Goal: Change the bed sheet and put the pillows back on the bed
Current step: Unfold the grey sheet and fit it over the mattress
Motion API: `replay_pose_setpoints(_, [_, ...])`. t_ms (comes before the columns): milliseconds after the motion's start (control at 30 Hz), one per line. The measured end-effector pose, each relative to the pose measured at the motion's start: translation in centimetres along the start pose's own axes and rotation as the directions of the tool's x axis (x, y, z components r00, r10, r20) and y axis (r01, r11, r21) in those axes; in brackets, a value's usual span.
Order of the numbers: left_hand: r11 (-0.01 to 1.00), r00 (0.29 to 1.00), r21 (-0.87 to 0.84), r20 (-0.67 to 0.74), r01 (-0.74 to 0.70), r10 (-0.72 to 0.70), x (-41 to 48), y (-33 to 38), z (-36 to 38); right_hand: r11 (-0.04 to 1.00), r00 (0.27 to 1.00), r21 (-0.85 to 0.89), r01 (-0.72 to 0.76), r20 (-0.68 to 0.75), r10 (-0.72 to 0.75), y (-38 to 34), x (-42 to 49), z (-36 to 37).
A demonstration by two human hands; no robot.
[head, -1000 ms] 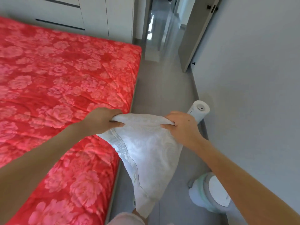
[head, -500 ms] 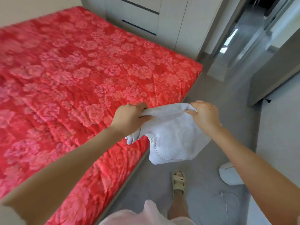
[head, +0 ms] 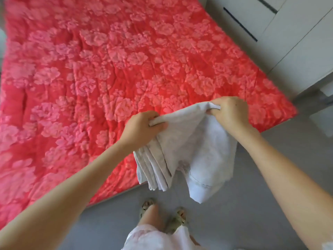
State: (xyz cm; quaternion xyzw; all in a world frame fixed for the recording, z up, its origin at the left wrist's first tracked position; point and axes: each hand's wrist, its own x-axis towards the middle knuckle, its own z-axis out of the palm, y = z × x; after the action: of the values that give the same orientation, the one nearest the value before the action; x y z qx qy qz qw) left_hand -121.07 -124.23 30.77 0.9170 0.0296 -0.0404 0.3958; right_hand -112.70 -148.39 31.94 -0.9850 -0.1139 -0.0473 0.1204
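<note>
Both hands have carried the white cloth (head: 194,152) over from the floor side to the edge of the bed (head: 108,69), and the head has turned too, so the bed now fills most of the view. Half a second ago the cloth hung over the grey floor (head: 252,204) next to the bed. Now its top part is above the red flowery cover, near the bed's corner, and its bottom part hangs down over the floor. The left hand (head: 142,127) has its fingers curled tight round one top end of the cloth. The right hand (head: 228,112) pinches the other top end in a little bunch. Under the left hand the cloth shows several folded layers, so it is not opened out yet. I think this is the clean sheet, though it could be a pillow cover; I cannot tell for sure. Bringing it over the bed looks like getting ready to shake it open and spread it, so the job seems to be near its start. No pillows can be seen. The open door and the hall have gone out of view, and the white cupboard (head: 288,42) now sits at the top right. Two feet in sandals (head: 147,204) now show at the bottom, where only one showed before.
</note>
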Motion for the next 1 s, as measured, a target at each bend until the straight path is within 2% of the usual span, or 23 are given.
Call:
replay_pose_setpoints(133, [0.953,0.955,0.173,-0.207,0.250,-0.213,3.8,-6.6,-2.9,0.956,0.948,0.073,0.283,0.133,-0.290,-4.2,7.3,5.6])
replay_pose_setpoints(233, [0.865,0.876,0.255,-0.348,0.432,-0.335,6.3,-13.2,-3.7,0.956,0.924,0.122,0.267,0.248,-0.289,-3.9,9.6,9.6])
replay_pose_setpoints(300, [0.808,0.847,0.311,-0.370,0.501,-0.383,7.4,-16.5,-3.3,0.970,0.923,0.111,0.214,0.302,-0.238,-1.9,9.7,12.0])
replay_pose_setpoints(400, [0.780,0.887,0.425,-0.256,0.459,-0.384,8.2,-19.3,0.0,0.999,0.876,0.051,0.015,0.481,-0.038,2.8,8.3,16.3])
replay_pose_setpoints(467, [0.773,0.917,0.506,-0.103,0.382,-0.385,7.9,-19.8,3.7,0.981,0.807,0.035,-0.188,0.575,0.134,6.4,6.8,19.2])
replay_pose_setpoints(533, [0.774,0.905,0.536,0.040,0.338,-0.423,7.3,-19.9,7.5,0.938,0.720,-0.011,-0.346,0.639,0.273,10.0,5.3,21.7])
replay_pose_setpoints(600, [0.773,0.879,0.565,0.165,0.288,-0.448,6.8,-19.9,11.3,0.869,0.638,-0.046,-0.492,0.661,0.396,12.9,4.1,23.6])
replay_pose_setpoints(700, [0.758,0.830,0.620,0.301,0.204,-0.469,6.6,-19.9,16.0,0.724,0.573,-0.035,-0.689,0.586,0.573,16.3,3.7,26.0])
replay_pose_setpoints(800, [0.729,0.778,0.664,0.365,0.167,-0.511,7.0,-20.0,19.5,0.618,0.532,-0.002,-0.786,0.507,0.678,18.7,5.0,28.0])
replay_pose_setpoints(867, [0.725,0.766,0.663,0.364,0.186,-0.530,7.5,-20.4,21.3,0.576,0.509,0.031,-0.817,0.509,0.694,20.2,6.3,29.3])
replay_pose_setpoints(933, [0.733,0.772,0.649,0.355,0.202,-0.527,7.9,-20.8,22.7,0.595,0.512,0.011,-0.803,0.523,0.682,21.4,7.9,30.3])
replay_pose_setpoints(1000, [0.722,0.764,0.658,0.347,0.215,-0.544,8.0,-21.0,23.7,0.676,0.570,-0.023,-0.737,0.516,0.639,21.7,9.8,30.3])
